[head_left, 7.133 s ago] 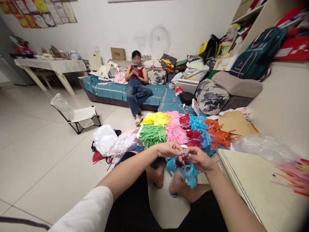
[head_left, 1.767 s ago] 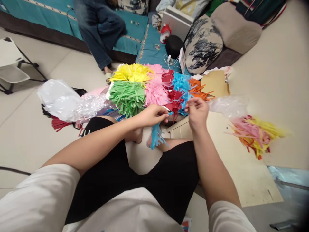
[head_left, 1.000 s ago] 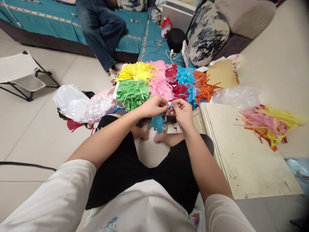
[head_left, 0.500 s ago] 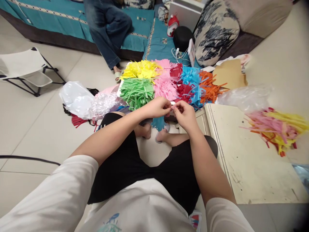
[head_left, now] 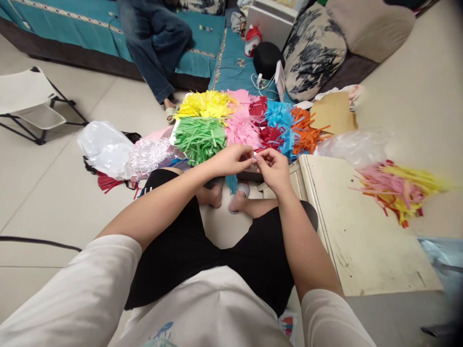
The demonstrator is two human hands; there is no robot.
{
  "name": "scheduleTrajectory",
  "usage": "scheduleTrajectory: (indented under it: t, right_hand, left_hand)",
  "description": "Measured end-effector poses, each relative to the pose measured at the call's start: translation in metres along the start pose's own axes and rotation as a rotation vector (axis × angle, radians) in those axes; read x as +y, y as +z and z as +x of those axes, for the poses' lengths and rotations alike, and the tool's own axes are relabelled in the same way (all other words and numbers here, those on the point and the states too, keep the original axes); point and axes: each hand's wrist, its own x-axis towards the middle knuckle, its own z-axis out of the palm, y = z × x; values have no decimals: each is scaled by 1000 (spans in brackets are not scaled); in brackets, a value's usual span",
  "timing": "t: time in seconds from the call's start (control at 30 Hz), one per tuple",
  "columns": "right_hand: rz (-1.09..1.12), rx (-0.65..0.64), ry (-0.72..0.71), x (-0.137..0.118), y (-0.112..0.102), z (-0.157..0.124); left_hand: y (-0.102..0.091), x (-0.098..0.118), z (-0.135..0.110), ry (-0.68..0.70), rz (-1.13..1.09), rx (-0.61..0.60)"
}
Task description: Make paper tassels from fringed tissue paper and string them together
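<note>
My left hand (head_left: 236, 159) and my right hand (head_left: 273, 167) meet fingertip to fingertip above my feet, both pinched closed. Below my left hand hangs a blue paper tassel (head_left: 231, 183); its upper end is hidden by the fingers. Whatever sits between the touching fingertips is too small to make out. Just beyond the hands lie heaps of fringed paper tassels: green (head_left: 200, 137), yellow (head_left: 206, 103), pink (head_left: 242, 127), dark red (head_left: 270, 137), blue (head_left: 280, 114) and orange (head_left: 306, 130).
At the right a cream cabinet top (head_left: 347, 217) bears a mixed tassel bundle (head_left: 398, 190). Clear plastic bags (head_left: 104, 147) lie left of the heaps. A person in jeans (head_left: 148, 43) sits on the teal sofa (head_left: 83, 29). A white folding stool (head_left: 25, 91) stands left.
The blue tassel shows smaller and narrower beneath my left hand. Both hands stay together, fingertips pinched. The whole view has shifted slightly.
</note>
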Motion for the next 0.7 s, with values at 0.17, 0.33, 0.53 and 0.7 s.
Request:
scheduleTrajectory:
  t: [0.17, 0.33, 0.53, 0.7]
  right_hand:
    - [0, 130, -12, 4, -9, 3]
    - [28, 83, -8, 2, -20, 6]
    - [9, 9, -7, -8, -35, 6]
    - [-37, -96, 101, -7, -85, 2]
  left_hand:
    - [-1, 1, -1, 57, 54, 47]
    - [-3, 3, -2, 57, 104, 63]
    - [-4, 3, -1, 61, 153, -22]
    - [-5, -8, -1, -16, 173, -283]
